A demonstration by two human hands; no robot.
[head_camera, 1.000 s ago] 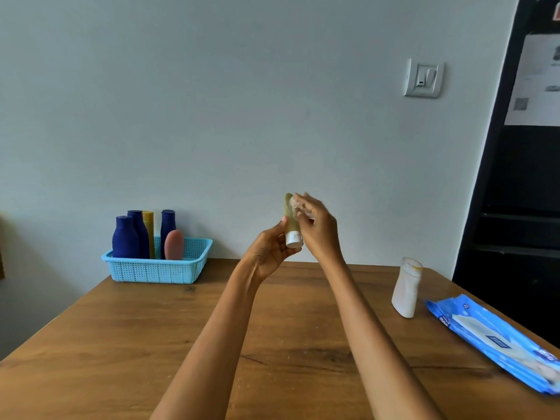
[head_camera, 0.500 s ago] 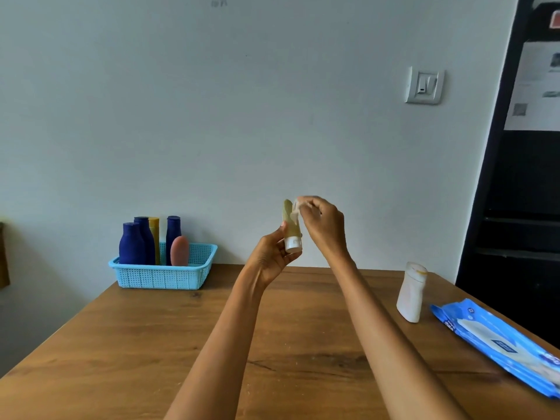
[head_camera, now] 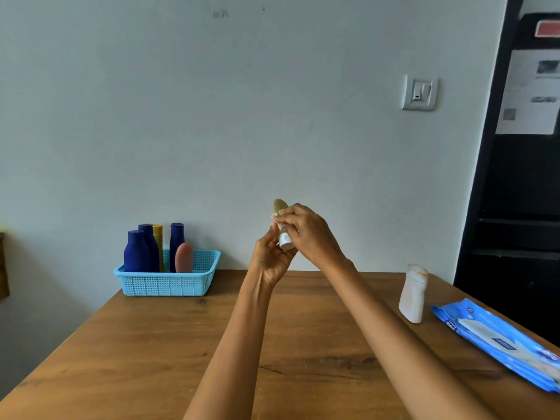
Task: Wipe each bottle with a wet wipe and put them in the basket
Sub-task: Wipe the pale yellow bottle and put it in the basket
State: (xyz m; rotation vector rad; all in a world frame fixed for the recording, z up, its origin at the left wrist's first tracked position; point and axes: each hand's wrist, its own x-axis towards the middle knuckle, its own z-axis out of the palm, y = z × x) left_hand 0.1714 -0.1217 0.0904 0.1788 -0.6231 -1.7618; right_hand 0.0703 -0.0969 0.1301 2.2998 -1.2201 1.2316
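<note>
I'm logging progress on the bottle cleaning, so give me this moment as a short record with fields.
left hand: holds green tube by its white cap end
right hand: rubs wipe on tube
basket: five bottles inside, far left of table
white bottle: upright on table, not yet wiped
wipes pack: flat, right of white bottle

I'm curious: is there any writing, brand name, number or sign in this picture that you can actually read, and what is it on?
None can be read with certainty.
Wet wipes pack: white lettering at its near-left end and a dark label patch, too blurred to read.
Paper sheet on the dark door: printed blocks, too small to read.
Red sign above it: no legible text.
Bottles in the basket, the white bottle and the held tube: no visible lettering.
</note>
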